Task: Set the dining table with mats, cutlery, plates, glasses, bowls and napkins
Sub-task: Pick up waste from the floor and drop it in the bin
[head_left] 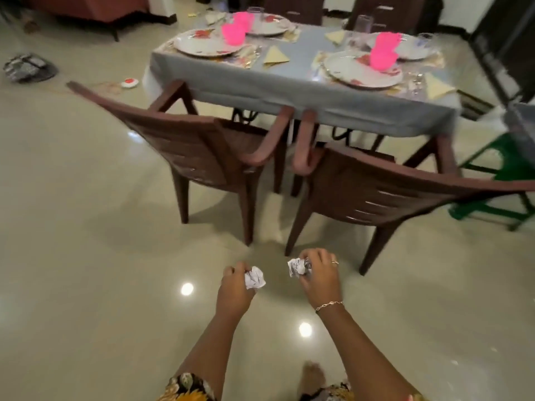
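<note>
Close to us, our left hand (pixel 236 287) is curled round a paper ball (pixel 254 277) and our right hand (pixel 321 273) grips a second paper ball (pixel 298 267), both over the shiny floor (pixel 101 285). Past them, the left chair (pixel 208 146) and the right chair (pixel 376 183) stand side by side with their backs to us, at the table (pixel 289 88). On its grey cloth we see plates (pixel 197 44) on mats (pixel 246 57), pink bowls (pixel 233 34) on the plates, yellow napkins (pixel 275 55) beside them and glasses (pixel 363 24) farther back.
</note>
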`<state>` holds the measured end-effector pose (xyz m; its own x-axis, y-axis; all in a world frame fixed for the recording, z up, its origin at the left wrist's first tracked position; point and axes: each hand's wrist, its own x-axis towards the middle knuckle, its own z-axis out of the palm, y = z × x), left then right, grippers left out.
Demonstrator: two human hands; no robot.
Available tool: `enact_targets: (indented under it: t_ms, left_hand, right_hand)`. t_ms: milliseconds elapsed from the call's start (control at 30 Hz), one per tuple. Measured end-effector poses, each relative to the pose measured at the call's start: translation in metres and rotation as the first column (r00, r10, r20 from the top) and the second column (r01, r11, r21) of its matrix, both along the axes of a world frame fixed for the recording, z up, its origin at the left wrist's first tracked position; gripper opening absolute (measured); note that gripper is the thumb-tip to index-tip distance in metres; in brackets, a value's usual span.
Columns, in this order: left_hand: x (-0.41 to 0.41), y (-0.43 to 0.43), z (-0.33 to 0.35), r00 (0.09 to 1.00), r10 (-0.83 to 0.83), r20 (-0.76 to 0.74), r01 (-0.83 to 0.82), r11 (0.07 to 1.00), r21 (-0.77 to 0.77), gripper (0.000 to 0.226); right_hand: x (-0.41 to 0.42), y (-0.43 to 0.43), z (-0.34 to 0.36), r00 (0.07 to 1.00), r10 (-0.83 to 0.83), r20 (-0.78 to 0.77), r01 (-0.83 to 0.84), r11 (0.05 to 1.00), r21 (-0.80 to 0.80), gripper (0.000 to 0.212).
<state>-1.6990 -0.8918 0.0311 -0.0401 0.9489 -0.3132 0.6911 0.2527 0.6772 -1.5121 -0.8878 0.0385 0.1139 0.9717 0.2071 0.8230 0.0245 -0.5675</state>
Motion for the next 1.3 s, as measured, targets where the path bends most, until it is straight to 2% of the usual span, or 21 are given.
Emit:
enact_targets:
  t_ms: [167, 367, 467, 733, 1100, 1167, 1233, 1300]
  left_hand:
    - [0.103, 0.009, 0.034, 0.981, -0.193, -0.014, 0.193, 0.981, 0.014, 0.042]
    - [0.248, 0.004, 0.048, 0.907, -0.419, -0.034, 0.418, 0.908, -0.037, 0.042]
    - [0.328, -0.001, 0.063, 0.838, -0.542, -0.060, 0.542, 0.840, -0.023, 0.044]
    - [0.516, -0.022, 0.096, 0.640, -0.765, -0.065, 0.768, 0.640, 0.026, 0.046]
    - [0.740, -0.022, 0.101, 0.357, -0.931, -0.075, 0.933, 0.352, 0.069, 0.043]
    - [0.784, -0.017, 0.096, 0.295, -0.953, -0.075, 0.954, 0.290, 0.071, 0.046]
    - [0.828, -0.009, 0.092, 0.238, -0.969, -0.072, 0.970, 0.233, 0.069, 0.045]
    - [0.873, 0.000, 0.093, 0.190, -0.979, -0.073, 0.981, 0.186, 0.064, 0.043]
  right_hand:
    - [0.097, -0.025, 0.034, 0.981, -0.194, 0.007, 0.194, 0.980, -0.046, 0.026]
    - [0.239, -0.063, 0.049, 0.929, -0.361, 0.088, 0.366, 0.929, -0.058, 0.024]
    - [0.311, -0.086, 0.063, 0.882, -0.460, 0.103, 0.466, 0.884, -0.039, 0.025]
    - [0.467, -0.143, 0.084, 0.690, -0.722, 0.040, 0.723, 0.691, 0.000, 0.022]
    - [0.633, -0.198, 0.073, 0.377, -0.926, -0.031, 0.926, 0.375, 0.040, 0.015]
    - [0.672, -0.198, 0.067, 0.316, -0.949, -0.008, 0.948, 0.315, 0.036, 0.013]
    - [0.709, -0.197, 0.061, 0.257, -0.966, -0.008, 0.966, 0.258, -0.025, 0.021]
    - [0.745, -0.197, 0.057, 0.217, -0.976, 0.017, 0.974, 0.215, -0.071, 0.018]
